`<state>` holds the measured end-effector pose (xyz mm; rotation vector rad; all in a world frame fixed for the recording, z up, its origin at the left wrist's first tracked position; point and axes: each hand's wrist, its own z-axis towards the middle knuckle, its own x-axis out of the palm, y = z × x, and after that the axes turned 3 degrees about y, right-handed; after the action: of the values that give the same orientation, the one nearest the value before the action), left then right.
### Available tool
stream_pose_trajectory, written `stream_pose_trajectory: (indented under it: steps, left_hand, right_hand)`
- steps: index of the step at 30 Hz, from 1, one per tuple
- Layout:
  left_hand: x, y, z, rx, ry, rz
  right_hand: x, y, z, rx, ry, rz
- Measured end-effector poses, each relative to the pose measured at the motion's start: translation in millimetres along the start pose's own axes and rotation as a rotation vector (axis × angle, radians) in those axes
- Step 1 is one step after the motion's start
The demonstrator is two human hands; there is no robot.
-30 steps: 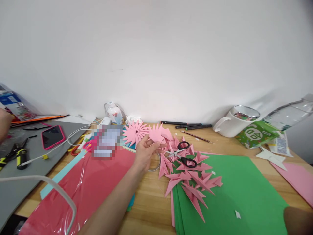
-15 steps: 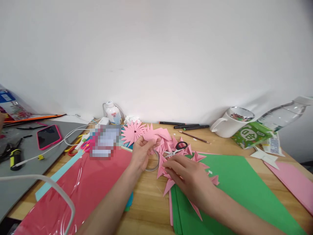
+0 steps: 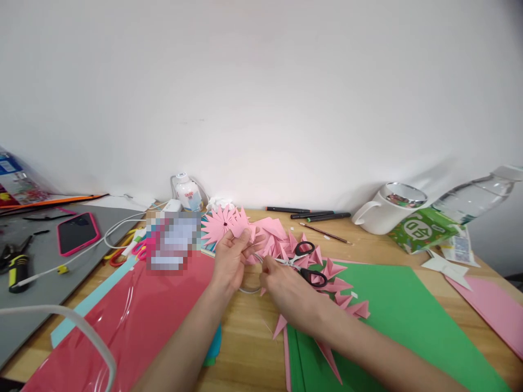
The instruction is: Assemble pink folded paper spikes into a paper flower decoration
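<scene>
My left hand (image 3: 231, 257) pinches a pink folded-paper piece (image 3: 239, 222) with pointed tips between thumb and fingers. Behind it is a round pink pleated paper rosette (image 3: 216, 224), partly covered. My right hand (image 3: 284, 291) is closed, with its fingertips at the right side of a roll of tape (image 3: 248, 291); whatever lies between them is hidden. Scissors (image 3: 304, 261) with black handles lie just beyond the right hand, blades partly open, on a heap of pink folded-paper pieces (image 3: 337, 284).
Green paper sheets (image 3: 379, 321) lie at right, red sheets (image 3: 163, 310) in clear wrap at left. Markers (image 3: 318, 214) and a pencil (image 3: 327, 233) lie near the wall. A white mug (image 3: 379, 212) stands by a green packet (image 3: 420, 228). A white cable (image 3: 81, 326) arches at lower left.
My right hand has moved left and closed beside the tape roll, uncovering the scissors' second handle and more pink pieces. My left hand keeps its pink piece, slightly lower and turned. The view has shifted slightly.
</scene>
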<state>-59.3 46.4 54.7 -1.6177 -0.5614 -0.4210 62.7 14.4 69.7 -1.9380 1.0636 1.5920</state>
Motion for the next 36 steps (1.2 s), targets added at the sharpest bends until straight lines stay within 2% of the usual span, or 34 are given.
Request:
stream_pose_trajectory:
  steps: [5, 10, 12, 14, 16, 19, 25, 28, 30, 32, 34, 36]
  left_hand:
    - [0, 0, 0, 0.021, 0.003, 0.008]
    - [-1, 1, 0, 0.063, 0.021, 0.065]
    - [-1, 0, 0, 0.077, 0.016, 0.087]
    - [0, 0, 0, 0.09, 0.007, 0.096]
    - [0, 0, 0, 0.109, 0.002, 0.098]
    - [1, 0, 1, 0.129, 0.009, 0.1]
    - [1, -1, -1, 0.083, 0.062, 0.107]
    - [1, -1, -1, 0.068, 0.062, 0.11]
    - [2, -2, -1, 0.074, 0.06, 0.102]
    - [2, -2, -1, 0.091, 0.063, 0.088]
    - [2, -2, -1, 0.107, 0.063, 0.082]
    - [2, -2, -1, 0.108, 0.054, 0.087]
  right_hand:
    - [-15, -19, 0, -0.025, -0.124, 0.154]
    - [-22, -40, -7, 0.027, -0.202, 0.321]
    - [-25, -47, -12, 0.005, -0.187, 0.316]
    - [-27, -51, -16, -0.082, -0.125, 0.291]
    - [-28, -50, -16, -0.155, -0.077, 0.269]
    - [-24, -41, -8, -0.131, -0.104, 0.242]
    - [4, -21, 9, -0.254, -0.096, 0.149]
    - [4, -23, 8, -0.281, -0.086, 0.137]
    - [-4, -26, 4, -0.24, -0.094, 0.171]
    - [-15, -27, 0, -0.075, -0.111, 0.139]
    - [-21, -26, -3, 0.071, -0.055, 0.076]
    - [-20, -22, -4, 0.12, 0.043, 0.024]
